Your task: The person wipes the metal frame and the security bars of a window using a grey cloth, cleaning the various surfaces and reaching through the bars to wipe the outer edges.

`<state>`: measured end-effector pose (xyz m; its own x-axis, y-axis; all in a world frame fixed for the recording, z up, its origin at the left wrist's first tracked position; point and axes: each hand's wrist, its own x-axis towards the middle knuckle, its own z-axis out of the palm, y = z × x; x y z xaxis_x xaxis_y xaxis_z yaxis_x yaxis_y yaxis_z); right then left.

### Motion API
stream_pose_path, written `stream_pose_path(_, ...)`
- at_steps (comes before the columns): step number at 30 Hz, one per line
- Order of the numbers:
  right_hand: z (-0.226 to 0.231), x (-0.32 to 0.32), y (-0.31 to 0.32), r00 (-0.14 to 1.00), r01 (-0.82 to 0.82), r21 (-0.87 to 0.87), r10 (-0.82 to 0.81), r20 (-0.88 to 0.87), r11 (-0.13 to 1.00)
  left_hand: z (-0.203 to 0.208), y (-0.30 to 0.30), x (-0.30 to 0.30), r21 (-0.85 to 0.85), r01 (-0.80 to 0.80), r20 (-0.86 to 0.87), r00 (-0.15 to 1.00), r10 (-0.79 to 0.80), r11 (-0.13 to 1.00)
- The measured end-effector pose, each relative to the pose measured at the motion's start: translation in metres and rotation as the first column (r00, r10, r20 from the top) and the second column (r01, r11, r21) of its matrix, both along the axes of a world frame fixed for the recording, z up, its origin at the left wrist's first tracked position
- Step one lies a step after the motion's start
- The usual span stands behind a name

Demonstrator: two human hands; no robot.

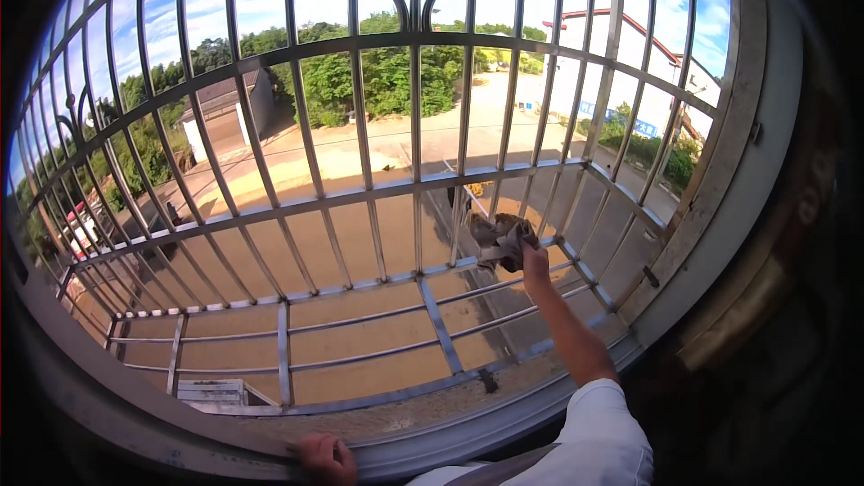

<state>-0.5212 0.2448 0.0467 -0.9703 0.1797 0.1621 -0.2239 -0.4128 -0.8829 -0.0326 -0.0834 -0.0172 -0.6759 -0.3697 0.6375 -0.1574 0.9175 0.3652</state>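
Note:
My right arm reaches out through the window to a metal window cage [436, 324] of upright bars. At its lower right, my right hand [535, 259] is closed on a crumpled grey rag [511, 247]. The rag lies against the bars near the lower rail, and part of it hangs in dark folds. Close to the bottom of the view, my left hand [327, 459] rests on the window frame [405, 461] with its fingers curled over the edge. What lies under those fingers is hidden.
The cage's floor is a grid of flat bars, with a ledge [396, 418] below it. A dark scrap [488, 382] lies near the ledge. A white slatted unit [212, 392] shows at lower left. Outside lie a yard [360, 234], trees [387, 81] and a white building [598, 72].

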Motion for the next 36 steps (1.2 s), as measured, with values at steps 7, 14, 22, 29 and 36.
stream_pose_path(7,0.059,-0.05,-0.144,0.861,0.426,0.309,-0.276,-0.428,0.851,0.011,0.003,-0.004,-0.056,0.022,-0.001,1.0,-0.022,0.998)
stream_pose_path(14,-0.012,-0.09,-0.187,0.634,0.765,0.497,-0.62,-0.463,0.41,0.002,0.002,0.001,0.058,-0.037,0.099,0.995,0.031,0.998)
stream_pose_path(22,-0.083,-0.061,-0.169,0.964,0.265,0.653,-0.219,-0.153,0.709,0.015,0.002,0.01,0.074,-0.1,0.129,0.988,0.089,0.992)
stream_pose_path(29,0.028,-0.102,-0.169,0.848,0.504,0.375,-0.363,-0.386,0.778,0.005,0.0,0.003,0.077,-0.02,0.09,0.996,0.013,0.997)
stream_pose_path(36,0.009,-0.083,-0.167,0.852,0.524,0.448,-0.45,-0.268,0.724,0.013,0.005,-0.002,0.09,-0.017,0.097,0.995,0.008,0.996)
